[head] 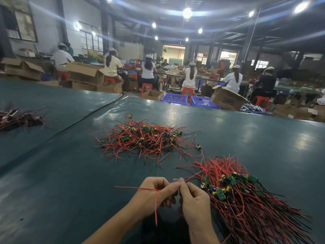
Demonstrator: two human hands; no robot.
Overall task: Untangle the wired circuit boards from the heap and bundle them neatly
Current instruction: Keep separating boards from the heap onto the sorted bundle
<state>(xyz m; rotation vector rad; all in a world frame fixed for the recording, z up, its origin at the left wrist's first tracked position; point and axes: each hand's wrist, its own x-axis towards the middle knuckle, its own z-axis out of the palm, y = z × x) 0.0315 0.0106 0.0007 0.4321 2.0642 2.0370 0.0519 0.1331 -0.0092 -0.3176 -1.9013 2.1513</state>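
A tangled heap (146, 140) of small green circuit boards with red and black wires lies in the middle of the dark green table. To the right, a combed bundle (244, 194) of boards rests with its wires fanned toward the near edge. My left hand (154, 196) and my right hand (193, 199) meet in front of me, fingertips pinched together on thin red wires (140, 188). One strand sticks out to the left and another hangs down over my left wrist. A red wire runs from my right fingertips toward the bundle.
Another pile of wired boards (19, 118) sits at the far left on the table (70, 173). A seam crosses the table cover diagonally. Beyond the far edge stand blue crates (175, 98), cardboard boxes (226, 99) and several seated workers.
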